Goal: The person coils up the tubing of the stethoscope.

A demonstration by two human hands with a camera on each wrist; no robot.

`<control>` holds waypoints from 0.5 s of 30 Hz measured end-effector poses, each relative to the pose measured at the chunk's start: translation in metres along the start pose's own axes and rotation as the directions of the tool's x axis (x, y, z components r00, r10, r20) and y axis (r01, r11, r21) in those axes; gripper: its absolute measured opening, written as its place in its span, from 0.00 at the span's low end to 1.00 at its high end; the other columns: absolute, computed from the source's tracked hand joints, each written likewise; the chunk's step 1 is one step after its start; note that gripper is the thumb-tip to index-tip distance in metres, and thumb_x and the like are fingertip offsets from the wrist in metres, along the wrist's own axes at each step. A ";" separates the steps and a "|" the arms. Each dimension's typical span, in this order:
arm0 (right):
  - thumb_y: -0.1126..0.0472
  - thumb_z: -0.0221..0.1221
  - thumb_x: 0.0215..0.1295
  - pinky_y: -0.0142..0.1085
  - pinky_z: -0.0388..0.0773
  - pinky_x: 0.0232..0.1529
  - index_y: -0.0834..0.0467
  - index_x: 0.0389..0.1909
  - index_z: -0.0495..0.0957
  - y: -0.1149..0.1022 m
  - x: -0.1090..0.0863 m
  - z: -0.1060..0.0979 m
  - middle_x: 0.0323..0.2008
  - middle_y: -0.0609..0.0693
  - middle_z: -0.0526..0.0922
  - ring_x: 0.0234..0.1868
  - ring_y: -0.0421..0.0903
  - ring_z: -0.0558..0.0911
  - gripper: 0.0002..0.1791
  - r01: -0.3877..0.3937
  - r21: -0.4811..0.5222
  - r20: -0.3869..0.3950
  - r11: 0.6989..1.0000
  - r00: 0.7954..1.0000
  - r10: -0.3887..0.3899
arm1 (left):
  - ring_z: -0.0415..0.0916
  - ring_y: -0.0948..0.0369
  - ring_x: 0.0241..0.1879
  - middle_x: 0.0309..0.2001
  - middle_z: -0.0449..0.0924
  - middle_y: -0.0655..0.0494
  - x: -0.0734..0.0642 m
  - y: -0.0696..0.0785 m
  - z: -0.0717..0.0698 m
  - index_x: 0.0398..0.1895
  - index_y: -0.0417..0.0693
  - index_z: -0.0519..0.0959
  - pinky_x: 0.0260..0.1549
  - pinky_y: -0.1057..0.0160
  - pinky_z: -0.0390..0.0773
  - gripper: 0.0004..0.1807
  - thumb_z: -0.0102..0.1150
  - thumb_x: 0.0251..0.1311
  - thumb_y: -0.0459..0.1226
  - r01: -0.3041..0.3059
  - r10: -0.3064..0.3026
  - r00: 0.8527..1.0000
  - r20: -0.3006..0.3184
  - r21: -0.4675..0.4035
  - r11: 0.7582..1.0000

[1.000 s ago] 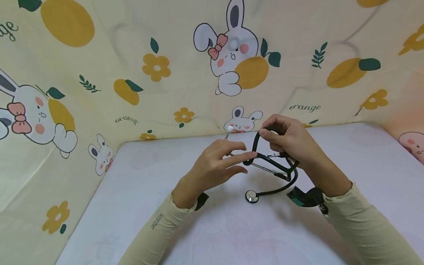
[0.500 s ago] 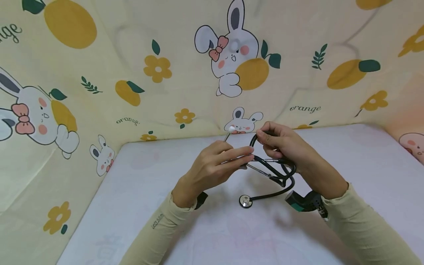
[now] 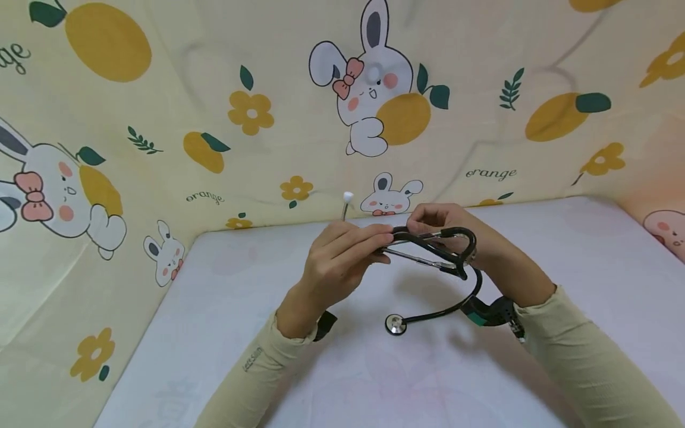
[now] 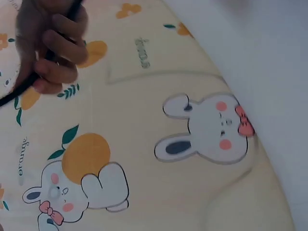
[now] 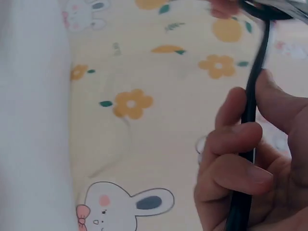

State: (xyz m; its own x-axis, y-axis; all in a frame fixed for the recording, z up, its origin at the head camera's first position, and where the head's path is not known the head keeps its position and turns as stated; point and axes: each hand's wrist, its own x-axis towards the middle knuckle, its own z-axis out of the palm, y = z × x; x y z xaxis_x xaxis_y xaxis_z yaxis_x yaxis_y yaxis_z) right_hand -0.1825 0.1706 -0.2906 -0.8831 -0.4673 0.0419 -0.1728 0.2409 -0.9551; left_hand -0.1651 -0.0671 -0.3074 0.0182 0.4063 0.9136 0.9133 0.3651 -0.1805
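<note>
Pinching the folded end of the stethoscope (image 3: 430,246), fingers above and thumb below, my left hand (image 3: 336,258) holds it over the white tabletop (image 3: 342,380); 1 white eartip (image 3: 348,197) pokes up behind that hand; the chestpiece (image 3: 396,324) hangs low between my wrists, and I cannot tell whether it touches the tabletop; 2 metal tubes (image 3: 412,258) run rightward into black loops; my right hand (image 3: 457,216) curls its fingers round the black tubing (image 5: 249,110), gripping it.
</note>
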 end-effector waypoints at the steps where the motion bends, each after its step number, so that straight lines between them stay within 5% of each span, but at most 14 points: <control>1: 0.59 0.58 0.70 0.35 0.66 0.31 0.53 0.35 0.79 0.000 0.001 0.004 0.30 0.43 0.77 0.33 0.41 0.72 0.04 0.009 -0.008 -0.006 1.000 1.000 -0.009 | 0.79 0.59 0.35 0.41 0.89 0.50 0.000 0.001 0.000 0.43 0.40 0.87 0.34 0.68 0.76 0.16 0.69 0.57 0.42 0.032 -0.032 0.999 -0.025 -0.018 0.999; 6: 0.58 0.59 0.70 0.30 0.67 0.27 0.62 0.37 0.78 0.001 0.003 0.026 0.28 0.46 0.79 0.26 0.39 0.71 0.10 -0.010 -0.047 -0.023 0.999 1.000 0.009 | 0.78 0.56 0.34 0.38 0.88 0.46 0.001 0.002 0.000 0.42 0.36 0.86 0.32 0.64 0.75 0.17 0.69 0.55 0.41 0.187 -0.193 0.974 -0.117 -0.063 0.980; 15: 0.51 0.54 0.75 0.32 0.69 0.25 0.54 0.38 0.81 0.006 0.006 0.053 0.27 0.49 0.81 0.23 0.43 0.73 0.13 0.066 -0.225 -0.105 0.972 0.990 -0.091 | 0.72 0.54 0.32 0.38 0.87 0.45 -0.003 -0.002 -0.003 0.42 0.35 0.84 0.32 0.59 0.69 0.19 0.76 0.44 0.31 0.374 -0.367 0.911 -0.188 0.005 0.927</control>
State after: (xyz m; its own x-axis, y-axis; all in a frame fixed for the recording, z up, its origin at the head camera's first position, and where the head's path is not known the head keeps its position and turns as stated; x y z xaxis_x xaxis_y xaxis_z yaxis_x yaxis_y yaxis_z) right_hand -0.1657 0.1240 -0.3119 -0.9046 -0.3952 0.1597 -0.3242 0.3948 -0.8597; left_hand -0.1654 -0.0712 -0.3085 -0.2421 0.0785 0.9671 0.8517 0.4946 0.1730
